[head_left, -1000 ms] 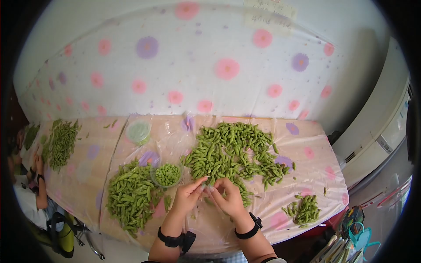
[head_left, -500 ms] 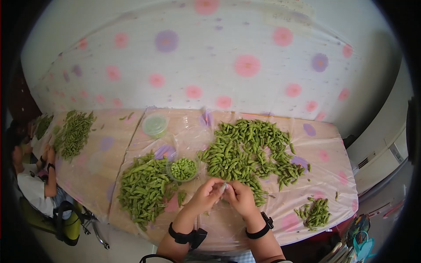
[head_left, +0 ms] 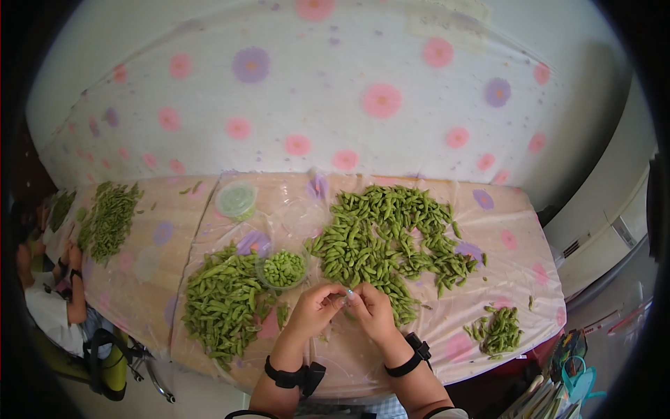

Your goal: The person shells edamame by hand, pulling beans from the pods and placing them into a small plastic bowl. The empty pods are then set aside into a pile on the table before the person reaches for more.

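My left hand (head_left: 315,307) and my right hand (head_left: 374,311) meet fingertip to fingertip above the table's front part. Both are closed in a pinch; a tiny pale-bluish spot shows between them, too small to name. Just beyond my left hand stands a clear round tub (head_left: 282,286) of shelled green beans (head_left: 283,267). A heap of green soybean pods (head_left: 227,300) lies to the left of it. Behind my right hand spreads a larger pile of pods (head_left: 377,241). A small pile of pods (head_left: 502,331) lies at the right.
A lidded round tub (head_left: 236,201) stands at the back. Clear film with flowers covers the table (head_left: 516,272). At far left a person (head_left: 52,300) sits on a green chair (head_left: 112,363) beside another pod pile (head_left: 110,220). Bags and papers (head_left: 558,377) are at lower right.
The view has shifted slightly, so everything sits a little further left. My hands stay pinched together, with the fingers turned slightly.
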Demonstrator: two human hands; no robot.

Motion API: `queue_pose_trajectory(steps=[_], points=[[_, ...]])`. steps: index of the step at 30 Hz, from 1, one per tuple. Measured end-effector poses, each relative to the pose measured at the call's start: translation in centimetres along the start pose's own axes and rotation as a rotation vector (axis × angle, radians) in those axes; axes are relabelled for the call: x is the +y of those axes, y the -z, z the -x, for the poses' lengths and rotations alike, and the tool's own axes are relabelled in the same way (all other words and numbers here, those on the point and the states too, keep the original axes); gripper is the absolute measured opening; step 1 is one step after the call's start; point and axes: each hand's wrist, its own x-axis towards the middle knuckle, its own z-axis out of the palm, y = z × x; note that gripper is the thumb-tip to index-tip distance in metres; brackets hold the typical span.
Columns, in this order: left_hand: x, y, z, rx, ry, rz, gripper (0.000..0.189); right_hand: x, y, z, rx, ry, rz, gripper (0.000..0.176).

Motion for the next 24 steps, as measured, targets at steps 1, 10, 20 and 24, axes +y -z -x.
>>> queue_pose_trajectory(steps=[1,10,20,24], points=[[0.1,0.0,-0.1,-0.001,0.001,0.002,0.016,0.0,0.0,-0.1,0.001,-0.001,0.001,0.020],[0.7,0.3,-0.3,0.045,-0.242,-0.163,0.014,0.3,0.3,-0.2,-0.062,0.042,0.088,0.025],[0.7,0.7,-0.3,0.201,-0.293,-0.476,0.010,-0.9,0.1,-0.3,-0.043,0.197,0.213,0.017],[0.9,0.7,-0.4,0.192,-0.289,-0.521,0.011,-1.1,0.3,-0.3,-0.062,0.262,0.244,0.020]])
